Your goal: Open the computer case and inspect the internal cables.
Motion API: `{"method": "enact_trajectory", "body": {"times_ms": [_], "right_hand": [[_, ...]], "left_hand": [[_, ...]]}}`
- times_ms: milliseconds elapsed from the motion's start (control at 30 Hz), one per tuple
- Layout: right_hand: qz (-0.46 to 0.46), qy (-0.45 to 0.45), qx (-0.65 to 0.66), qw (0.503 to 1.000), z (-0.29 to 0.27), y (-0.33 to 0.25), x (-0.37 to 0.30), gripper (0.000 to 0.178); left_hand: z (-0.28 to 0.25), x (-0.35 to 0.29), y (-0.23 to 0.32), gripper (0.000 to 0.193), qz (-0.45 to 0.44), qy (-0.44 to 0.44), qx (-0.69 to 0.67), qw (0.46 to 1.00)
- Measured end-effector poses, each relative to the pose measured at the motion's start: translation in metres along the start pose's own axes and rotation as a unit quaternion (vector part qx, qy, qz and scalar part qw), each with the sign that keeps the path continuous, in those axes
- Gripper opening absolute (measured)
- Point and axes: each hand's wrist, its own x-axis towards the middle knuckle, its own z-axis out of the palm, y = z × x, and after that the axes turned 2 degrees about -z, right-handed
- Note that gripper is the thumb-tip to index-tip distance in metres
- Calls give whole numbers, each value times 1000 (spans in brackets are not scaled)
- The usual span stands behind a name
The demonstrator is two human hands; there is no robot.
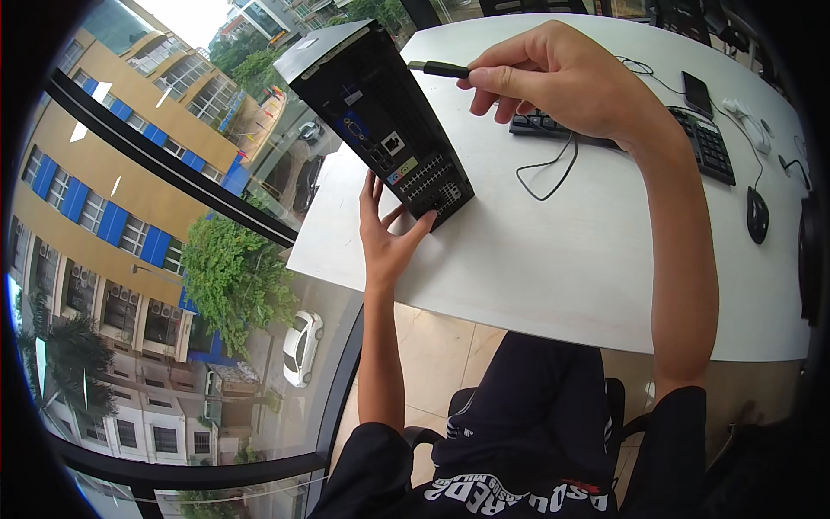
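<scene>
A black slim desktop computer case [372,112] lies on the white table [553,259] with its port-covered rear panel facing me. My left hand [387,233] rests open against the case's lower rear corner, fingers spread on the table edge. My right hand [553,78] pinches a USB plug [437,68] on a black cable, holding it in the air just right of the case's upper side. The cable [553,169] loops down onto the table below my wrist.
A black keyboard [692,138] lies behind my right hand. A dark phone [697,93], a white mouse [750,121] and a black mouse [757,214] sit at the right. A large window [156,259] on the left overlooks buildings, trees and a white car.
</scene>
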Motion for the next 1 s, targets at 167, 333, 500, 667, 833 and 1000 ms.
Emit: {"method": "enact_trajectory", "body": {"times_ms": [167,333,500,667,833,1000], "right_hand": [[67,-50,50,995,-3,-13,-4,27],[66,-22,35,997,-3,0,-1,28],[90,19,50,994,-3,2,4,33],[96,40,42,994,4,5,9,31],[101,47,19,994,11,9,10,29],[114,43,4,993,11,-4,4,29]], "left_hand": [[-2,-1,-1,106,2,2,1,1000],[0,-1,1,106,-1,4,4,1000],[-1,0,0,107,-1,4,7,1000],[-1,0,0,107,-9,1,10,1000],[-2,0,-3,107,-7,-2,-1,1000],[-3,-1,0,107,-1,3,1,1000]]}}
